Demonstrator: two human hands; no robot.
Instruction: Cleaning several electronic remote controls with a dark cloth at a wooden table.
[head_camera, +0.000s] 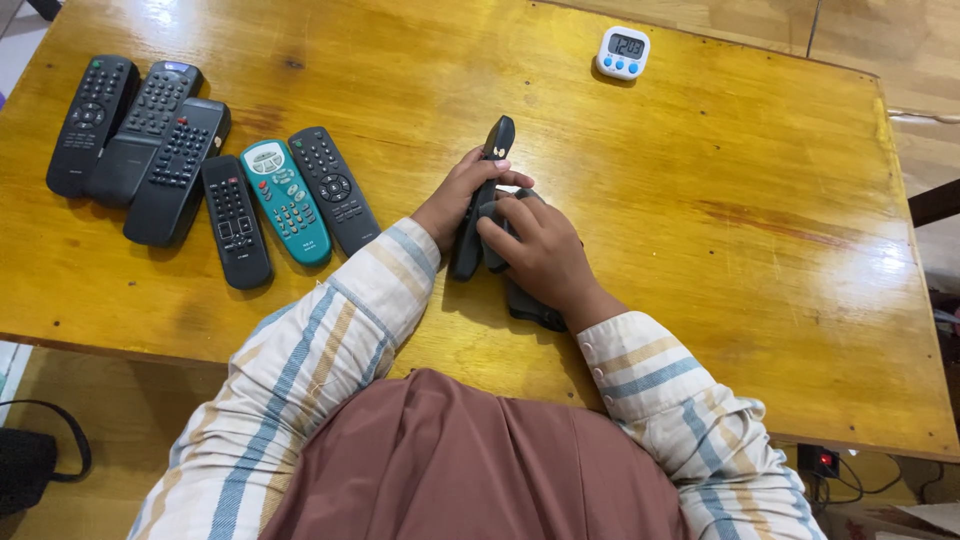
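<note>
My left hand (462, 193) grips a black remote control (487, 180) standing on its long edge on the wooden table (700, 180). My right hand (540, 250) presses a dark grey cloth (528, 300) against the side of that remote. Part of the cloth trails out under my right wrist. Both sleeves are striped cream and blue.
Several remotes lie side by side at the table's left: black ones (160, 150) and a teal one (285, 200). A small white digital timer (622, 52) stands near the far edge. A black cable and bag (30, 465) sit on the floor at the left.
</note>
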